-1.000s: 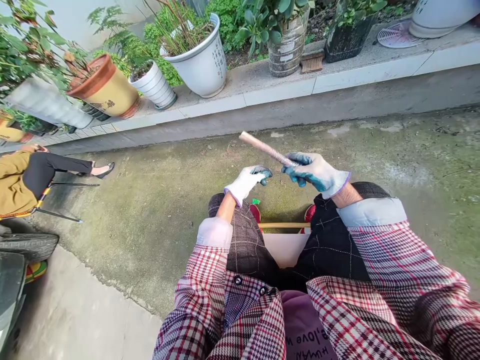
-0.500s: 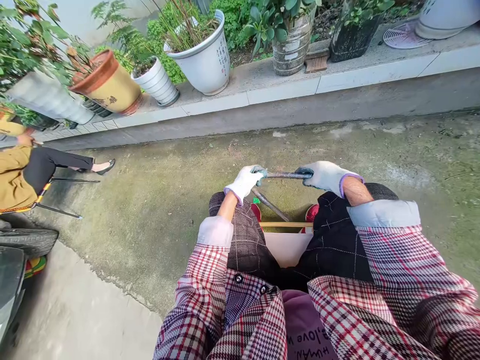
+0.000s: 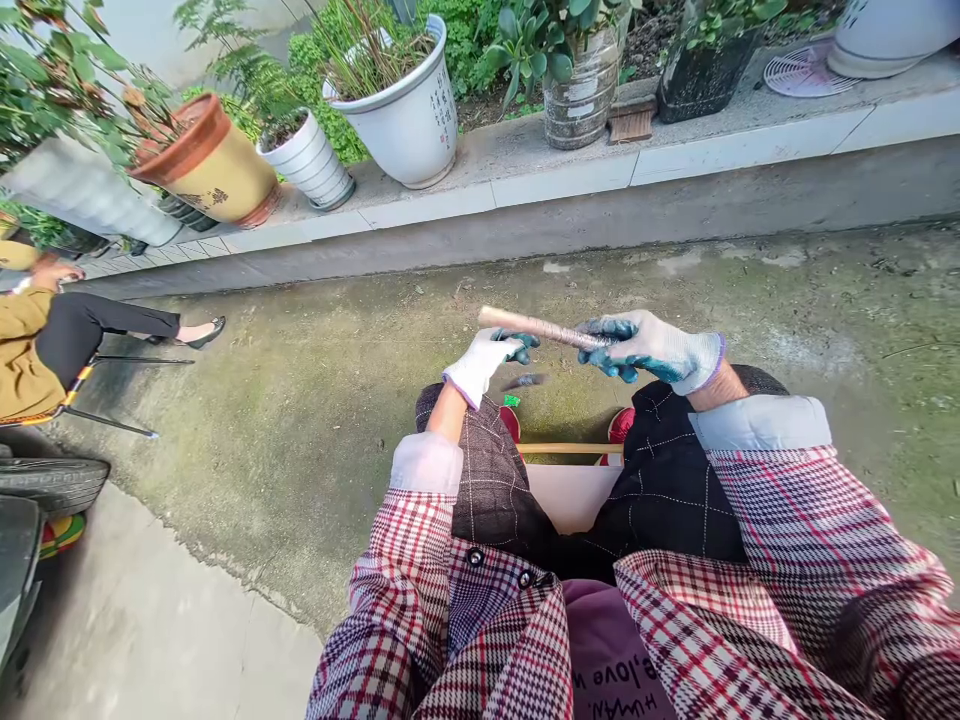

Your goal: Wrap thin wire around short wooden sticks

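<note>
A slim pinkish-tan rod (image 3: 541,328) lies across my hands, with its pale free end to the left of my left hand. My right hand (image 3: 649,350), in a white glove with blue-green coated fingers, is shut around its right end. My left hand (image 3: 486,362), in a similar glove, curls its coated fingertips against the rod from below. A small dark streak (image 3: 525,381) shows on the ground under the rod, and I cannot tell whether it is an object or a shadow.
My knees in dark check trousers are below my hands, with red shoes, a wooden strip (image 3: 570,449) and a white board (image 3: 574,497) between them. A seated person (image 3: 45,345) is at the left beside a tyre (image 3: 52,485). Potted plants stand on a raised concrete ledge (image 3: 480,190) ahead.
The rod has turned in my hands, from a dark grey face half a second ago to a pale one. My right hand has shifted slightly right, and the long dark streak below has shrunk.
</note>
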The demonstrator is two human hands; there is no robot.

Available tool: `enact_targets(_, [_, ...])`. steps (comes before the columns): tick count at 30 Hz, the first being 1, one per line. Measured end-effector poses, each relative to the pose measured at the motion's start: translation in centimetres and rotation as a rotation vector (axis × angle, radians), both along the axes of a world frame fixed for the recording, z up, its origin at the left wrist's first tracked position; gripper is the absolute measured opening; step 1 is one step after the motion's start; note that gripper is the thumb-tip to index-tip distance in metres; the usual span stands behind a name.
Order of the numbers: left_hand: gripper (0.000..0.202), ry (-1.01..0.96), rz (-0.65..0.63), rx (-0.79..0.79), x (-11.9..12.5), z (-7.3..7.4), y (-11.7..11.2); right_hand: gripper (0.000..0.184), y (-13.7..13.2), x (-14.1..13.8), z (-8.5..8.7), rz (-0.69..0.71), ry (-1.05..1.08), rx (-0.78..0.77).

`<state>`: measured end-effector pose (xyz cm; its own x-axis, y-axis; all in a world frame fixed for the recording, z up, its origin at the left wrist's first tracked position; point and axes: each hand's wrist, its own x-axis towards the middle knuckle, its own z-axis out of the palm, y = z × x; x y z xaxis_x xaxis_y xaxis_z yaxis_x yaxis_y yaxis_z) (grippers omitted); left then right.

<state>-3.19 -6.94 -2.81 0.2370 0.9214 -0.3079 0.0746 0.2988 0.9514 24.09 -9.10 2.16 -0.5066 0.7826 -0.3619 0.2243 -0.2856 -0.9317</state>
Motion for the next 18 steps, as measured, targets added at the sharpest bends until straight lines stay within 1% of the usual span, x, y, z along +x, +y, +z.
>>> enact_targets(3, [0.015,-0.067,-0.089,-0.019,0.7,0.1,-0.5,0.056,0.3,-0.8,-0.6,-0.146,-0.03,0.08])
enact_targets(5, [0.017,-0.084,-0.17,-0.036,1.1,0.4,-0.9,0.055,0.6,-1.1,-1.4,-0.193,-0.134,0.131])
enact_targets(6, [0.017,-0.07,-0.201,-0.045,1.2,0.6,-1.1,0.054,0.7,-1.2,-1.8,-0.194,-0.223,0.173])
enact_targets(9, [0.019,0.03,-0.256,-0.038,1.2,0.7,-1.4,0.046,1.2,-1.3,-2.7,-0.1,-0.585,0.383])
enact_targets(11, [0.018,0.122,-0.254,-0.002,1.0,0.3,-1.3,0.042,1.5,-1.1,-3.0,-0.008,-0.801,0.512])
enact_targets(12, [0.017,0.169,-0.236,0.025,0.8,-0.1,-1.1,0.041,1.6,-1.0,-3.1,0.034,-0.871,0.547])
enact_targets(14, [0.014,0.259,-0.177,0.088,0.5,-0.9,-0.8,0.04,1.7,-0.6,-3.1,0.109,-0.945,0.554])
enact_targets(16, [0.012,0.34,-0.128,0.151,0.0,-1.6,-0.5,0.039,1.7,-0.1,-3.2,0.177,-0.957,0.502])
enact_targets(17, [0.012,0.377,-0.119,0.175,-0.2,-1.9,-0.4,0.038,1.7,0.2,-3.3,0.208,-0.924,0.455])
enact_targets(18, [0.012,0.406,-0.117,0.192,-0.3,-2.0,-0.4,0.038,1.6,0.6,-3.5,0.239,-0.84,0.389])
